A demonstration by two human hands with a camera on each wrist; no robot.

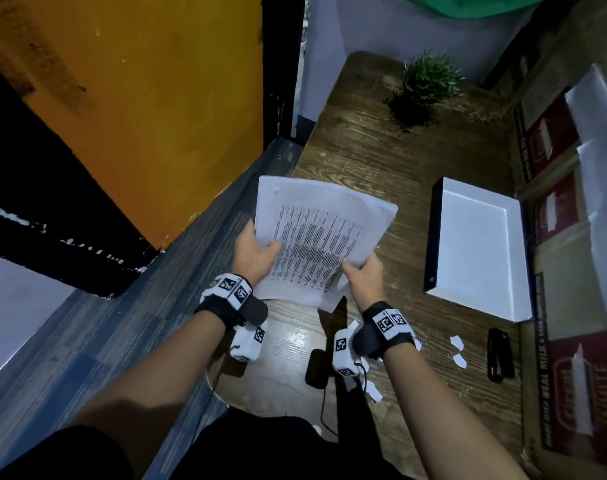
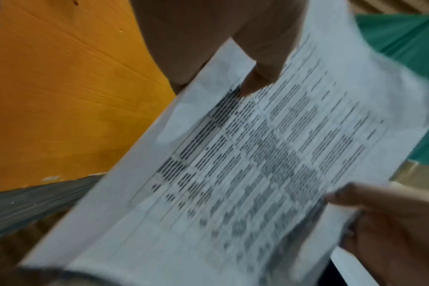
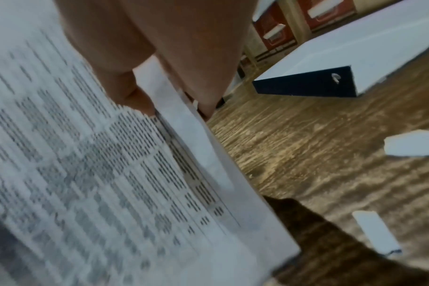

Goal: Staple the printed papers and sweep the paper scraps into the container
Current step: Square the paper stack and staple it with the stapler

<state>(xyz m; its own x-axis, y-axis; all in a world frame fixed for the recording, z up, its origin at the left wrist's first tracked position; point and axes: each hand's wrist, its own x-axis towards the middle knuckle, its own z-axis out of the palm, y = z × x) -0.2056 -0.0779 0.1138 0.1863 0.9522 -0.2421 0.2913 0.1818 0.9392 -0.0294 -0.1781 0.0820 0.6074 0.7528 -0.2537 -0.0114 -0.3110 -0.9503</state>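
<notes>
Orange panel [image 1: 128,98] far left, off the bench. Left hand [image 1: 255,252] grips the left edge of the printed papers [image 1: 315,244], thumb on top of the text, fingers under the stack. Papers held up in the air above the bench's left edge, partly overhanging it, tilted, printed side up, a table of text lines showing. Right hand [image 1: 362,275] pinches the stack's near right corner, thumb on top, fingers beneath; right wrist view shows sheets slightly fanned at that edge. Both hands wear wrist cameras. Wooden bench [image 1: 381,161] runs away from the person. Paper scraps [image 1: 457,351] lie loose on the bench near its near edge, some right of the right wrist, some under it. Small potted plant [image 1: 423,88] at the far end of the bench. White shallow container [image 1: 478,247] with dark outer sides sits toward the bench's right edge, open side up. Black stapler [image 1: 499,355] lies near the right edge, just nearer than the container, right of the scraps. Cardboard boxes [image 1: 568,358] line the right side.
</notes>
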